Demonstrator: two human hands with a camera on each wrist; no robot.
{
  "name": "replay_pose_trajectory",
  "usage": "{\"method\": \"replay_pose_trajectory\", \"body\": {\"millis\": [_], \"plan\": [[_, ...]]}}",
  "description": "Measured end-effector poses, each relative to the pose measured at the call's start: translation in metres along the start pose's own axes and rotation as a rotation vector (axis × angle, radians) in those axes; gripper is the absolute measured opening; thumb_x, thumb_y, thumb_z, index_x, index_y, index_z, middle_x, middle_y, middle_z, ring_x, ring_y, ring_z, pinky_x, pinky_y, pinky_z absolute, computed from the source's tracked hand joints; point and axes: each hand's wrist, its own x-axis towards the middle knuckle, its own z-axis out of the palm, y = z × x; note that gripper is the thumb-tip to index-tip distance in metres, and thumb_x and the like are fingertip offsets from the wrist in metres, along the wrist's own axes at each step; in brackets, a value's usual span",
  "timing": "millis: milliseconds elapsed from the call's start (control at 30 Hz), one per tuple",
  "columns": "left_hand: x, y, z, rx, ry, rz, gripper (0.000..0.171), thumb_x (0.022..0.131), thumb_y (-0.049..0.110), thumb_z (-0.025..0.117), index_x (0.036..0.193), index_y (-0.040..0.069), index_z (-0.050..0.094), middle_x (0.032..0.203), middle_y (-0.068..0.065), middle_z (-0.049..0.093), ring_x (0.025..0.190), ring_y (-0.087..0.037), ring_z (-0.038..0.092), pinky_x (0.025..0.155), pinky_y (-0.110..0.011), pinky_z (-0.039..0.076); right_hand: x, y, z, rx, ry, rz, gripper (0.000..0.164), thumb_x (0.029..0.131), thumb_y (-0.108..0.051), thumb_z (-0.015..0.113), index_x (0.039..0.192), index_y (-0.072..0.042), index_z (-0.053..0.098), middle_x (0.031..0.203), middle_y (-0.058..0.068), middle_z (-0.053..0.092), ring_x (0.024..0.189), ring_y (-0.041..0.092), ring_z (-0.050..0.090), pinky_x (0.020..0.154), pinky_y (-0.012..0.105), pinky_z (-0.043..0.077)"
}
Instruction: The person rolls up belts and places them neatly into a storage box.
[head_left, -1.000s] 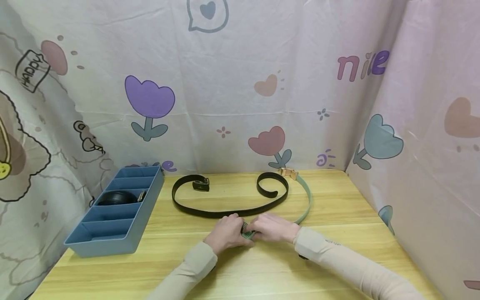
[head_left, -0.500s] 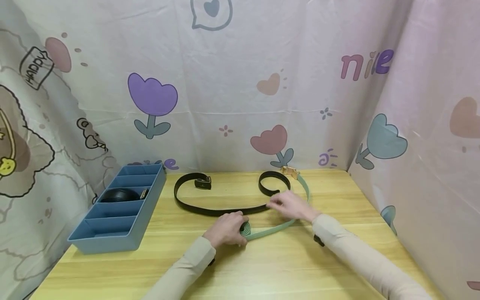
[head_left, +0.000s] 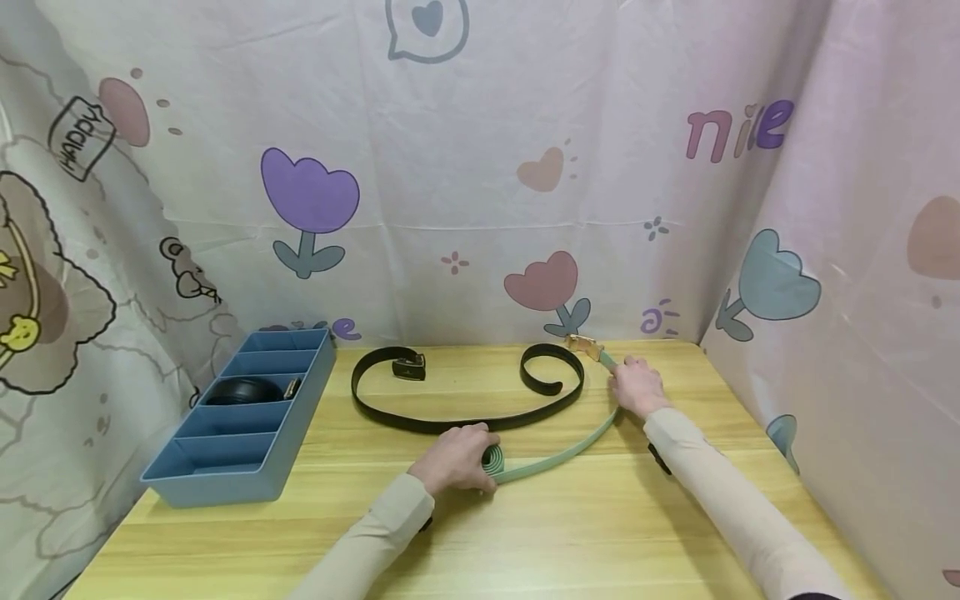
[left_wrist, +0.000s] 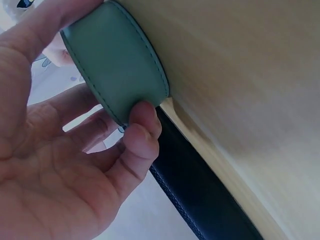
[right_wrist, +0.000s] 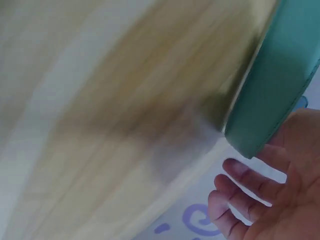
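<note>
Left hand [head_left: 453,460] gripping the rolled end of a green belt [head_left: 558,459]

The left hand is curving round the coil [head_left: 492,459], thumb on one side and fingertips pressing on the other. The right hand [head_left: 637,387] is touching the same belt further along, near its gold buckle [head_left: 585,346]; its lower fingers are hanging loosely bent and slightly apart, but whether the thumb and forefinger are pinching the strap cannot be told.

The head view is showing the spiral of the coil, which the left wrist view is hiding behind the smooth outer face. That close view is bringing out dark stitching along both edges of the green strap, and stitching on the black belt [head_left: 465,426] too. The right wrist view is showing the right hand's fingers, mostly hidden from above.

The green belt is lying on the table [head_left: 525,542], standing on edge, wound tight at the left hand and sweeping in an open curve toward the back right. The black belt is lying just behind the coil, and a blue tray [head_left: 213,492] is sitting at the left.
</note>
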Motion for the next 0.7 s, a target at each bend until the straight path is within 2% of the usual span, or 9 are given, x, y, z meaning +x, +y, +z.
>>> {"method": "replay_pose_trajectory", "body": {"millis": [167,333,500,700], "plan": [[0.0,0.0,0.001,-0.004,-0.001,-0.002,0.057,0.063,0.036,0.086,0.113,0.016,0.067,0.088,0.006,0.054,0.069,-0.009,0.048,0.062,-0.023,0.04,-0.002,0.011,-0.002,0.014,-0.011,0.062,0.018,0.089,-0.007,0.055,0.097,0.004,0.067,0.081,0.016,0.063,0.069,0.029,0.058,0.054,0.044,0.049],[-0.001,-0.001,0.002,-0.012,-0.004,-0.011,0.057,0.064,0.036,0.086,0.114,0.016,0.067,0.089,0.006,0.054,0.07,-0.009,0.048,0.064,-0.024,0.04,-0.006,0.022,-0.004,0.015,-0.008,0.115,0.019,0.079,0.001,0.054,0.094,0.007,0.065,0.073,0.016,0.063,0.058,0.025,0.056,0.047,0.038,0.046],[-0.001,-0.002,0.003,-0.019,0.0,-0.008,0.055,0.064,0.036,0.085,0.112,0.016,0.067,0.089,0.007,0.054,0.07,-0.009,0.048,0.064,-0.024,0.041,-0.011,0.032,-0.009,0.001,-0.005,0.145,0.011,0.078,-0.002,0.056,0.085,0.004,0.063,0.082,0.022,0.065,0.066,0.031,0.061,0.052,0.045,0.049],[0.0,-0.002,0.003,-0.017,0.005,-0.009,0.054,0.064,0.035,0.085,0.111,0.016,0.067,0.088,0.007,0.054,0.07,-0.009,0.048,0.063,-0.024,0.041,-0.017,0.038,-0.017,-0.015,-0.057,0.171,0.016,0.079,-0.004,0.054,0.087,0.003,0.063,0.092,0.029,0.065,0.078,0.042,0.064,0.062,0.054,0.051]]}}
